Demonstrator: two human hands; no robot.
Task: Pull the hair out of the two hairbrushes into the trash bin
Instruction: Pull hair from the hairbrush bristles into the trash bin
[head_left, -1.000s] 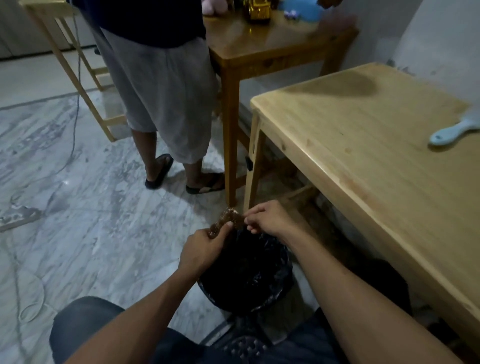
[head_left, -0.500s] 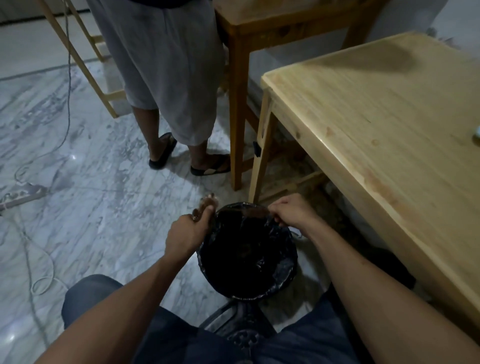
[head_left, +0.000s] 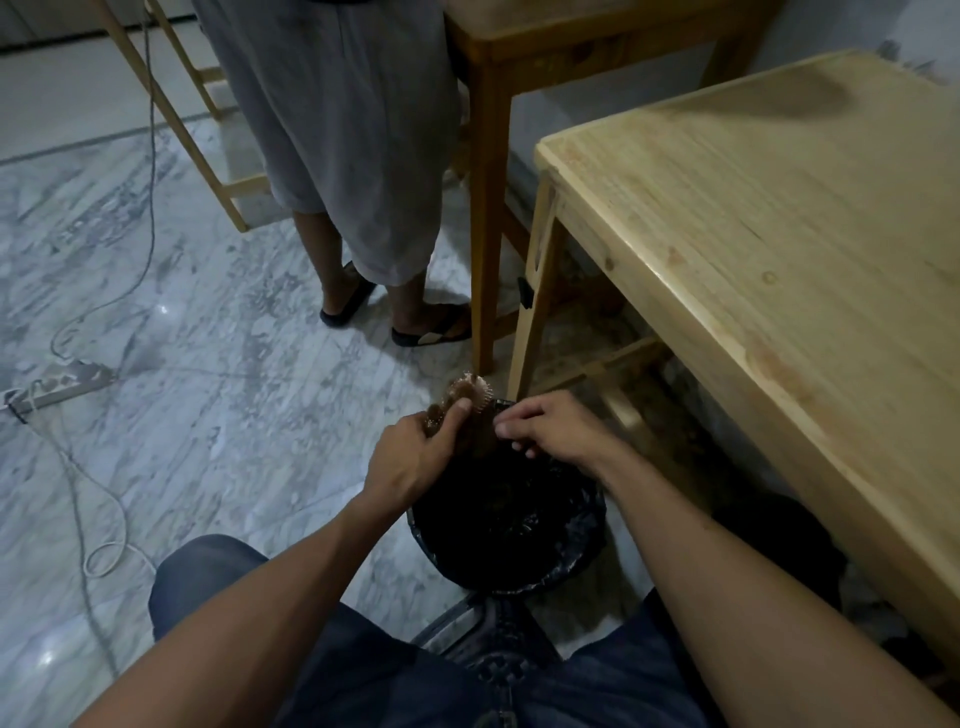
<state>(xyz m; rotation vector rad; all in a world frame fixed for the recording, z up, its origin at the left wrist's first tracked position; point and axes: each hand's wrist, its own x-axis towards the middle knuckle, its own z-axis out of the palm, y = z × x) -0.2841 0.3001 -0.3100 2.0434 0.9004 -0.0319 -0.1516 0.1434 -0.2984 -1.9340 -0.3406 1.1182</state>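
Note:
My left hand (head_left: 415, 457) grips a brown hairbrush (head_left: 467, 389) over the far rim of the trash bin (head_left: 571, 561), its bristled round head pointing away from me. A hank of dark brown hair (head_left: 480, 431) hangs from the brush down into the bin. My right hand (head_left: 550, 428) is right beside it with fingers curled at the hair; whether they pinch it is unclear. The bin is lined with a black bag and stands on the floor between my knees. The second hairbrush is out of view.
A pale wooden table (head_left: 779, 249) fills the right side, its leg close to the bin. A darker wooden table (head_left: 519, 47) stands behind. A person in grey shorts and sandals (head_left: 358, 156) stands ahead. White cables (head_left: 104, 519) and a power strip (head_left: 52, 387) lie on the marble floor.
My right hand, which had pulled away to the bin's right rim, has come back to the brush. My head tilted down, and the blue brush on the table has left the view.

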